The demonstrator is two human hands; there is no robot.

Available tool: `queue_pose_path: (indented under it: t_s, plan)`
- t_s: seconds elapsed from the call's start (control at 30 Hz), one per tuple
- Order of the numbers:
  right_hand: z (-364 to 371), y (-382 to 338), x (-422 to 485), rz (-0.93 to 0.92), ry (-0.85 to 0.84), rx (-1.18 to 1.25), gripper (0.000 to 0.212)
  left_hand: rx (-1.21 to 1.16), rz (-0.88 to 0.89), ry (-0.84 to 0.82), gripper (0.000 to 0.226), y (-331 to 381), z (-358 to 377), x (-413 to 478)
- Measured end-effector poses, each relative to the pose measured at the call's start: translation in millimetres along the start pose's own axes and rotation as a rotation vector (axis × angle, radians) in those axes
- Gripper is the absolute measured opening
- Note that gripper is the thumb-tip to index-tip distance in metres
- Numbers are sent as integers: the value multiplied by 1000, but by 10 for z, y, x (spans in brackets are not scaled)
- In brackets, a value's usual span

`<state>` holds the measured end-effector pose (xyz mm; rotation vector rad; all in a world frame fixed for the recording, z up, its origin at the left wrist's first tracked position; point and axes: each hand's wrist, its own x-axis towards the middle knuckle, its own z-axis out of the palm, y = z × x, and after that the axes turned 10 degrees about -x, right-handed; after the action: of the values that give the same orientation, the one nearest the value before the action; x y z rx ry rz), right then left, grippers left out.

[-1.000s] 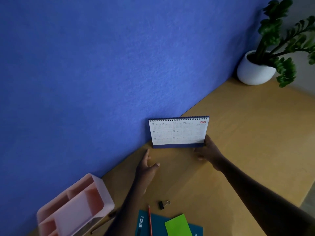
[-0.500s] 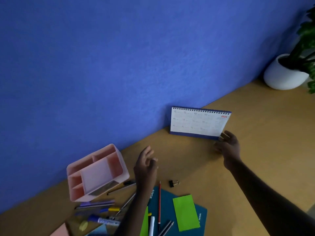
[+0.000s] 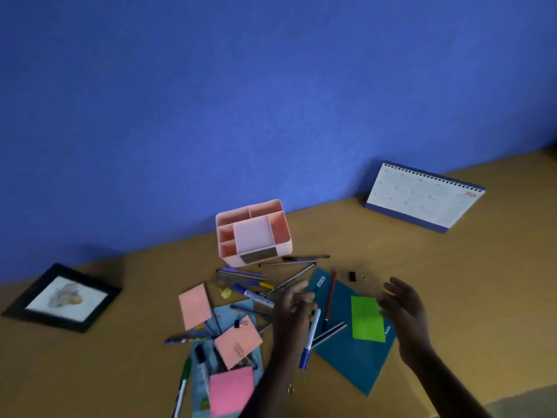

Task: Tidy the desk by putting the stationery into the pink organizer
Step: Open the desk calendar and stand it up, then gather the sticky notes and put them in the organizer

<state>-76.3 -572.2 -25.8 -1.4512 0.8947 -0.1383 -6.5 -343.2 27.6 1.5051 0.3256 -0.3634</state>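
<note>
Stationery (image 3: 238,342) lies scattered just in front of the organizer (image 3: 283,236), and with our left hand (image 3: 294,306) and right hand (image 3: 404,309) both open and empty above it, we should gather the pens (image 3: 287,263) first and stand them upright in its compartments.

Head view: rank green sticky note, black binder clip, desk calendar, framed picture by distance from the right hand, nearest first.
From the right hand:
1. green sticky note, just to its left, on the teal notebook
2. black binder clip, ahead and left
3. desk calendar, standing at the back
4. framed picture, far left
</note>
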Motion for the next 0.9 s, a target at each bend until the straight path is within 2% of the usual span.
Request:
queue_pose_path:
  t_s: [0.1,0.37,0.43,0.57,0.67,0.73,0.8,0.83,0.9]
  plan:
    - [282,82,-409,-35,-141,-114,42,30,-44,32,34,-106,-292,-325]
    - [849,202,-1091,-160,-420,-394,22,-150,-281,148,18,-263,-959,-911]
    - [949,217,-1184,-183,-466,-444,20,-150,-296,167,20,-305,-1122,-996]
    - [1099,332,-1285,-103,-558,-523,20,-213,-302,222,21,-398,-1439,-1121]
    - [1139,388,-1384,-113,-587,-584,4,-183,-302,224,21,-483,-1623,-1188]
    - [1129,420,-1444,-143,-616,-642,9,-168,-307,234,20,-536,-1695,-1202]
    - [1107,437,-1475,-151,-630,-705,29,-150,-309,241,19,-564,-1724,-1199]
    - [1094,439,-1485,-150,-627,-731,31,-144,-308,240,19,-575,-1727,-1195]
    - [1065,421,-1504,-155,-615,-745,22,-146,-305,226,19,-588,-1723,-1182]
